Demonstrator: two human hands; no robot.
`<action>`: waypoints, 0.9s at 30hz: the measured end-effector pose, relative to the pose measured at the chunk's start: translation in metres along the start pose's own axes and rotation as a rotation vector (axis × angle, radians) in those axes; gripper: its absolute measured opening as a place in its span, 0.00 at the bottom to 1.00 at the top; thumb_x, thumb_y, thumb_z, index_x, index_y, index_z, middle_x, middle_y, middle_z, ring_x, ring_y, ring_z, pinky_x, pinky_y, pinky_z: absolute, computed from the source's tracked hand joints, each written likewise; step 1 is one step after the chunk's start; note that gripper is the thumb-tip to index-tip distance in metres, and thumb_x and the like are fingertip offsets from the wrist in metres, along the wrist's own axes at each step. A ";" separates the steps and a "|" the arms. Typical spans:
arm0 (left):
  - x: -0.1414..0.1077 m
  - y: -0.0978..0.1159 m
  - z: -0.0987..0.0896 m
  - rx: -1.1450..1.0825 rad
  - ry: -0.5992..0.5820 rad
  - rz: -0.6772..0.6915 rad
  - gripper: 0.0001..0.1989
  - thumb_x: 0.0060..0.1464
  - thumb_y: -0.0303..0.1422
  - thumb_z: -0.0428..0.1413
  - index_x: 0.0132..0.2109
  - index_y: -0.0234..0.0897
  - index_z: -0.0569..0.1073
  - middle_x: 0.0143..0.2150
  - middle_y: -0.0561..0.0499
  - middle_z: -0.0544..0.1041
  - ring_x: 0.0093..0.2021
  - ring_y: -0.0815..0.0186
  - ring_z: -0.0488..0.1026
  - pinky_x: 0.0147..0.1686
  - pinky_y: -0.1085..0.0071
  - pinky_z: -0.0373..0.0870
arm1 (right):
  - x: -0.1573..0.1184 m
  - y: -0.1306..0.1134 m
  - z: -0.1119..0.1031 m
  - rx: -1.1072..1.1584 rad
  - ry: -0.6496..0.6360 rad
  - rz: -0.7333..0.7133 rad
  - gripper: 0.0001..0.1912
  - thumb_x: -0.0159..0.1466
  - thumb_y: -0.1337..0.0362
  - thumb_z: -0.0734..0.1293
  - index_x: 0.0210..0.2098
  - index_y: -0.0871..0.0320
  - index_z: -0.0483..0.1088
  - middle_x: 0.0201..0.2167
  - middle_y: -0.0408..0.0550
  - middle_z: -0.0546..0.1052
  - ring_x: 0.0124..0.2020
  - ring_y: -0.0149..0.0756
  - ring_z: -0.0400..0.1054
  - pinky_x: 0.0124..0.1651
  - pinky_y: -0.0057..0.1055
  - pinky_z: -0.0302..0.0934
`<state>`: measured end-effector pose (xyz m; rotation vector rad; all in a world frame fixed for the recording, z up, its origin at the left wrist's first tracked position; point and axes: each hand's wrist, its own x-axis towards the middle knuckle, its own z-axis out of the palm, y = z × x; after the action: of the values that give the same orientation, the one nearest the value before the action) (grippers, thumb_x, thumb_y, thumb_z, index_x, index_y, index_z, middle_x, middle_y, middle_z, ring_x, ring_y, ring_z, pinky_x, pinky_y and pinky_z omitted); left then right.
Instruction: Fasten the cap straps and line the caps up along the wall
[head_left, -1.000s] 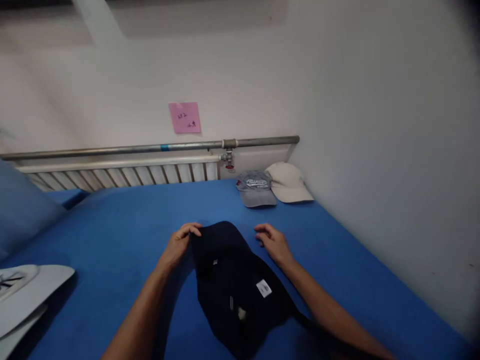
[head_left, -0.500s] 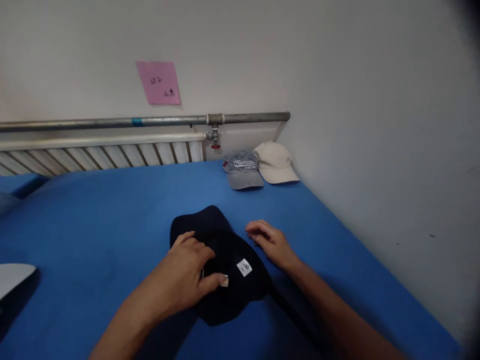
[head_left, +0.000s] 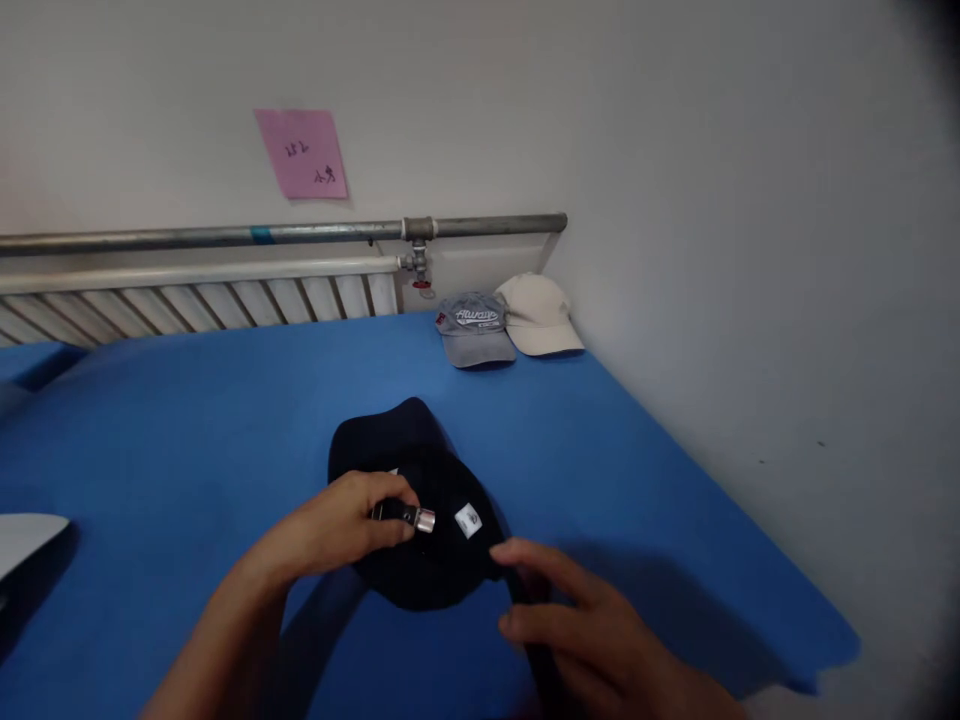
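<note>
1 pink note (head_left: pixel 302 154) above 1 metal pipe (head_left: pixel 322 233) and white radiator (head_left: pixel 187 300).

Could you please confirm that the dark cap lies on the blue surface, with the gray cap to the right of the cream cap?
Not quite: the head view shows the gray cap left of the cream cap; the dark cap does lie on the blue surface.

Left hand (head_left: pixel 352 520): was bare, as were slender wrist and left forearm (head_left: pixel 225 620). Right hand (head_left: pixel 600 625): was likewise bare, its outline slightly blurred. Pale patch (head_left: pixel 784 703) near right wrist (head_left: pixel 697 690): could not be identified as sleeve or background.
</note>
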<state>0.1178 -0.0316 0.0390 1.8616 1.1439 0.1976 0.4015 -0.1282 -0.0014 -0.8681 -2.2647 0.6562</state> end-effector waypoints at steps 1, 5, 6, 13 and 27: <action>0.000 -0.003 -0.003 -0.069 0.016 0.015 0.07 0.52 0.33 0.55 0.39 0.39 0.75 0.37 0.52 0.76 0.36 0.65 0.70 0.37 0.71 0.63 | 0.004 -0.006 -0.004 0.016 0.002 0.019 0.21 0.64 0.76 0.58 0.52 0.49 0.67 0.58 0.49 0.68 0.56 0.34 0.66 0.54 0.28 0.65; 0.008 -0.022 -0.011 -0.319 0.126 0.063 0.04 0.50 0.31 0.57 0.36 0.38 0.73 0.35 0.53 0.74 0.38 0.66 0.68 0.40 0.71 0.62 | 0.040 -0.024 -0.017 0.030 0.012 -0.108 0.19 0.65 0.73 0.61 0.54 0.51 0.65 0.45 0.47 0.77 0.47 0.33 0.70 0.53 0.30 0.65; 0.011 -0.027 -0.012 -0.362 0.154 0.061 0.04 0.49 0.31 0.57 0.35 0.37 0.73 0.34 0.53 0.74 0.37 0.67 0.68 0.40 0.70 0.62 | 0.054 -0.027 -0.019 0.047 0.005 -0.163 0.17 0.65 0.73 0.61 0.51 0.52 0.66 0.40 0.45 0.77 0.42 0.32 0.71 0.51 0.31 0.65; 0.027 -0.051 -0.005 -0.730 0.229 0.022 0.08 0.43 0.31 0.62 0.33 0.36 0.74 0.30 0.55 0.73 0.32 0.69 0.68 0.37 0.72 0.62 | 0.142 -0.021 -0.001 0.686 0.120 0.122 0.10 0.64 0.69 0.60 0.39 0.55 0.73 0.32 0.45 0.76 0.34 0.32 0.70 0.40 0.33 0.65; 0.031 -0.071 -0.003 -1.001 0.146 0.072 0.09 0.49 0.35 0.62 0.38 0.36 0.78 0.32 0.51 0.77 0.35 0.68 0.71 0.41 0.70 0.63 | 0.156 0.054 0.044 1.240 0.130 0.683 0.14 0.56 0.56 0.71 0.34 0.57 0.66 0.13 0.30 0.59 0.11 0.19 0.44 0.13 0.19 0.44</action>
<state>0.0892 0.0053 -0.0225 0.9965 0.8227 0.7964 0.3006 0.0095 -0.0087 -0.9035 -0.9813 1.9108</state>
